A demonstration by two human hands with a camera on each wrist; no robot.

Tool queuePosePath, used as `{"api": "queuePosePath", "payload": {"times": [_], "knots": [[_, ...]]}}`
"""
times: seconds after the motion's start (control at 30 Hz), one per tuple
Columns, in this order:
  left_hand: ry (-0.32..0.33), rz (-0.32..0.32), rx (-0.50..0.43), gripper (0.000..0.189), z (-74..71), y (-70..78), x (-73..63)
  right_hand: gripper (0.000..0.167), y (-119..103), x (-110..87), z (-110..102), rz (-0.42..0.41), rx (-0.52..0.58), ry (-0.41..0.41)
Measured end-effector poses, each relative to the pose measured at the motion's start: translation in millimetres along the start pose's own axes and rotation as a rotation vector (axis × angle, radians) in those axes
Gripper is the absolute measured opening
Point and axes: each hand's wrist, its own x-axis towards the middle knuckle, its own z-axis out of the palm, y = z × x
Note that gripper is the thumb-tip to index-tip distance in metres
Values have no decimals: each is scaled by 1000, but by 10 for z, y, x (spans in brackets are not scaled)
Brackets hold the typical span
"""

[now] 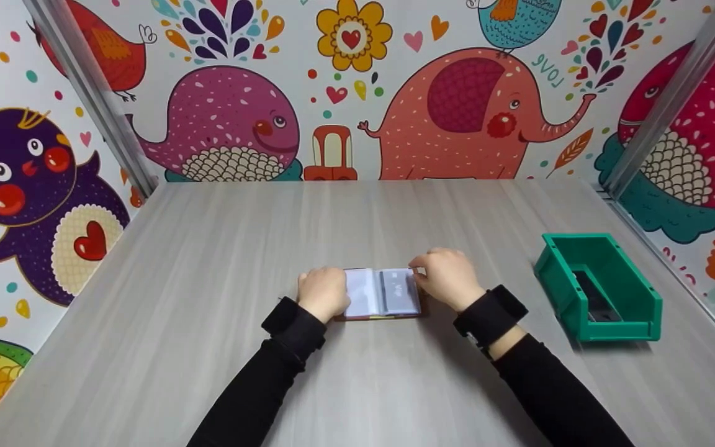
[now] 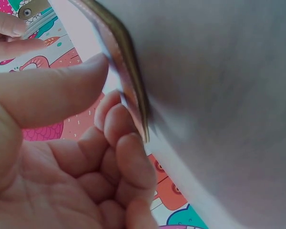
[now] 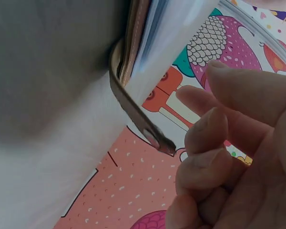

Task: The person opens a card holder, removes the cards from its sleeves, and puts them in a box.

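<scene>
A small card holder (image 1: 367, 293) with clear plastic sleeves lies spread on the table. Its cover edge (image 2: 128, 62) is brown and stitched. At its left side my left hand (image 1: 323, 292) grips the edge, thumb on the inner sleeve and the other fingers curled against the rim, as the left wrist view shows. My right hand (image 1: 450, 276) is by the upper right corner, its fingers loosely bent with nothing between them. In the right wrist view a strap with a snap button (image 3: 140, 117) sticks out from the cover, close to the fingertips of that hand.
To the right stands a green open-front bin (image 1: 618, 279) with a dark flat object (image 1: 594, 298) inside. The wood-grain table (image 1: 208, 248) meets walls printed with cartoon animals at the back and sides. Metal posts (image 1: 94, 99) rise at the corners.
</scene>
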Motion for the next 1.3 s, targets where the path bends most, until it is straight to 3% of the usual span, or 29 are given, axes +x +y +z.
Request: {"api": "queuePosePath", "payload": {"times": [0.4, 0.8, 1.3], "knots": [[23, 15, 4, 12, 6, -8, -11, 16, -16, 91, 111, -38, -55, -12], [5, 7, -4, 11, 6, -15, 0, 20, -27, 81, 134, 43, -78, -142], [15, 10, -5, 9, 7, -2, -3, 20, -51, 51, 134, 16, -70, -146]]}}
